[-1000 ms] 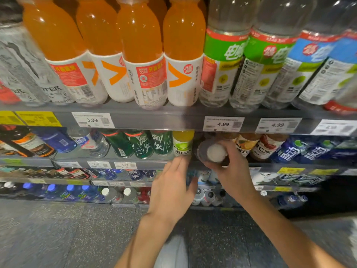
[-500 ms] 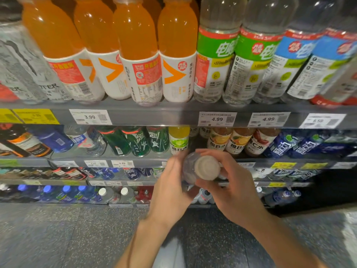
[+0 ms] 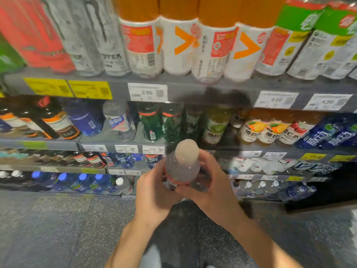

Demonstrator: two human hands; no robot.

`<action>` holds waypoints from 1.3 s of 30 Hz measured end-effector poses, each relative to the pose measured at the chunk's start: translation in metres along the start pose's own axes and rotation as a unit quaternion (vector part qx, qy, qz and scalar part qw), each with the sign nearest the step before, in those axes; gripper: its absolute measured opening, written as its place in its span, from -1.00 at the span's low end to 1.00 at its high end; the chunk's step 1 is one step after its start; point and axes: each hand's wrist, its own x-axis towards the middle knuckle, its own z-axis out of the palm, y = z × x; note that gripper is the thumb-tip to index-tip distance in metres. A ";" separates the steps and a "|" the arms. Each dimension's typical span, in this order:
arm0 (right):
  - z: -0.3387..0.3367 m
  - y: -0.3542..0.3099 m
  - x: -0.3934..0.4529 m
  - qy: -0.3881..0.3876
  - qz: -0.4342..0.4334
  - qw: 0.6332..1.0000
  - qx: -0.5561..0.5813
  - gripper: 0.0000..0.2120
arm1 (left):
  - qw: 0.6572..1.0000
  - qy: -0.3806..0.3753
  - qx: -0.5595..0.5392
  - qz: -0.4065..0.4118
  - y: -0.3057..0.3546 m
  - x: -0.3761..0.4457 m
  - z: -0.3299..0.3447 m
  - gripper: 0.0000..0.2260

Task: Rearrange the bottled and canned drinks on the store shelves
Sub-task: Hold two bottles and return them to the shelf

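A clear bottle (image 3: pixel 183 167) with a white cap and a red band on its label is held upright in front of the shelves, away from them. My left hand (image 3: pixel 152 192) grips its left side and my right hand (image 3: pixel 210 186) wraps round its right side and front. The bottle's lower half is hidden by my fingers. Behind it, the second shelf (image 3: pixel 108 135) holds green bottles (image 3: pixel 152 122) and a yellow-green drink (image 3: pixel 216 124), with a dark gap just right of that drink.
The top shelf (image 3: pixel 193 88) carries orange drink bottles (image 3: pixel 179 41), grey cans (image 3: pixel 92 39) and green-labelled bottles (image 3: pixel 301 41). Lower shelves hold blue bottles (image 3: pixel 81 182) and water bottles (image 3: pixel 260 188). A speckled grey floor (image 3: pixel 58 229) lies below.
The bottle came out of the second shelf and toward me. My left hand left the shelf edge and joined the right on the bottle. The view shifted left.
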 end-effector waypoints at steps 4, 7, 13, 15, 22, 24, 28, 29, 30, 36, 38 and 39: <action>0.060 0.034 -0.009 0.034 0.018 0.997 0.064 -0.27 | 0.999 0.016 0.042 -0.020 -0.046 -0.015 -0.019 -0.36; 0.088 0.068 -0.013 0.037 0.021 0.997 0.069 -0.27 | 0.998 0.028 0.045 -0.038 -0.089 -0.023 -0.020 -0.38; 0.111 0.142 -0.012 0.035 -0.010 0.997 0.072 -0.28 | 0.999 0.030 -0.002 -0.016 -0.168 -0.031 0.000 -0.45; 0.114 0.172 -0.009 0.047 -0.021 0.997 0.053 -0.26 | 1.000 0.012 -0.019 -0.003 -0.190 -0.030 0.008 -0.52; 0.117 0.273 0.004 0.077 -0.072 0.994 0.038 -0.23 | 0.995 -0.055 -0.050 0.064 -0.267 -0.016 0.047 -0.51; 0.119 0.296 0.011 0.081 -0.096 0.991 0.044 -0.23 | 0.993 -0.050 -0.076 0.081 -0.287 -0.013 0.061 -0.50; 0.120 0.332 0.024 0.071 -0.135 0.987 0.051 -0.26 | 0.988 -0.027 -0.072 0.136 -0.319 -0.004 0.081 -0.52; 0.121 0.339 0.026 0.064 -0.146 0.985 0.059 -0.28 | 0.986 -0.023 -0.067 0.153 -0.324 -0.001 0.084 -0.53; 0.122 0.347 0.029 0.062 -0.160 0.983 0.068 -0.27 | 0.985 -0.018 -0.062 0.162 -0.331 0.001 0.086 -0.53; 0.127 0.377 0.040 0.050 -0.202 0.971 0.115 -0.28 | 0.984 0.003 -0.033 0.174 -0.358 0.012 0.095 -0.48; 0.125 0.379 0.044 0.053 -0.215 0.967 0.124 -0.32 | 0.980 0.002 -0.025 0.199 -0.359 0.017 0.096 -0.49; 0.123 0.381 0.046 0.057 -0.225 0.966 0.118 -0.34 | 0.977 0.003 -0.022 0.211 -0.360 0.020 0.096 -0.50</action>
